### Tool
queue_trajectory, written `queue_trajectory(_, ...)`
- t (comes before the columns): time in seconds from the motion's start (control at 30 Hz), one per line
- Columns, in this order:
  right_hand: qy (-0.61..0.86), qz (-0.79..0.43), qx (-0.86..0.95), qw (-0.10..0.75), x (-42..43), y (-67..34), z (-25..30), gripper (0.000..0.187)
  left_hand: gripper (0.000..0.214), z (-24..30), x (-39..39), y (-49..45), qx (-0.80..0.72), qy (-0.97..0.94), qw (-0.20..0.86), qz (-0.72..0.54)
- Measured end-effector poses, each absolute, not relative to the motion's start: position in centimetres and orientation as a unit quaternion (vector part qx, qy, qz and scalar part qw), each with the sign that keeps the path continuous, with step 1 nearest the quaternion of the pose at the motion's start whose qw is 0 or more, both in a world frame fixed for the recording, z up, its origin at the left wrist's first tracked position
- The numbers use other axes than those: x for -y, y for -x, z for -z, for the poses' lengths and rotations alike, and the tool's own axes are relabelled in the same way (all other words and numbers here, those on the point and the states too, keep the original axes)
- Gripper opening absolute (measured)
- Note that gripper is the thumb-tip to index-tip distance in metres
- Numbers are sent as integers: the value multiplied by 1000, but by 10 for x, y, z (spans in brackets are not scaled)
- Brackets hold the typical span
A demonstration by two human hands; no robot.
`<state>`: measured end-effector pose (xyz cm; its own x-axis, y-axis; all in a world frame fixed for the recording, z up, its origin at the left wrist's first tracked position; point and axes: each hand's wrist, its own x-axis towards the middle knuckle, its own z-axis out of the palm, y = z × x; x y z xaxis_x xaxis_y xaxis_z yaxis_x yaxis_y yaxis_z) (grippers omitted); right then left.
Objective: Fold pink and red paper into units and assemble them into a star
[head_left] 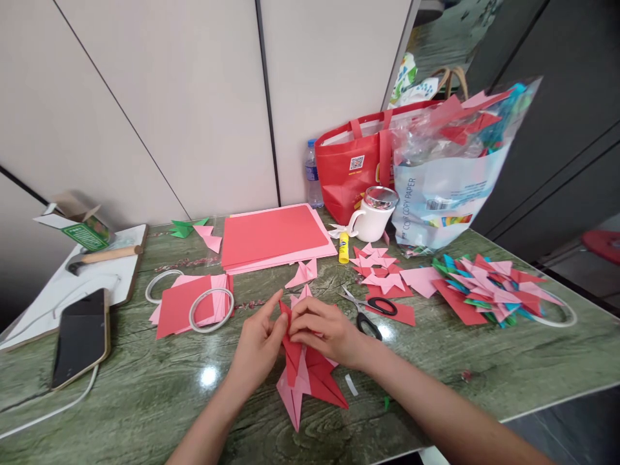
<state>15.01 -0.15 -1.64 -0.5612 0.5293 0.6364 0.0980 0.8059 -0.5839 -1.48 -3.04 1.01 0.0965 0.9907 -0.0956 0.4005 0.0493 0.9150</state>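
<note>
Folded paper (317,381), red and pink, lies between your two hands over the near middle of the green tabletop (179,407); several folded units overlap, their points spreading toward you. Your left hand (256,342) pinches the upright red fold at its left edge, thumb against the paper and index finger extended beside it. Your right hand (329,329) grasps the same fold from the other side, fingers curled over it—the exact contact of the fingertips is partly hidden.

Just beyond your right wrist lie scissors (367,303), blades parted, black handles toward you. Near your right forearm is a white scrap (351,385). Farther back stand a yellow glue stick (343,248) and a white mug (372,219), with a red bag (343,171), a water bottle (312,174) and a clear-topped packet (443,190) behind. Right of the scissors, a pile of folded pieces (494,284) shows red, pink, blue and green.

To your left are small sheets (179,307), a white ring resting on them, and beyond these a stack of large sheets (276,236), red uppermost. At far left—a phone (81,339), a hammer (109,254) on a white board, and an open green box (82,232).
</note>
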Motion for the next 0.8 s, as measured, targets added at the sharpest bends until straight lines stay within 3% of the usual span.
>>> queue_trajectory(0.23,192,-260,863,388,2,-151,15,10,67,-10,31,13,-578,-604,438,-331)
queue_trajectory(0.43,238,-200,884,349,3,-149,17,17,67,-10,31,12,-574,-578,474,-334)
queue_trajectory(0.8,245,-183,881,360,3,-151,19,23,74,-16,31,11,-576,-554,479,-363)
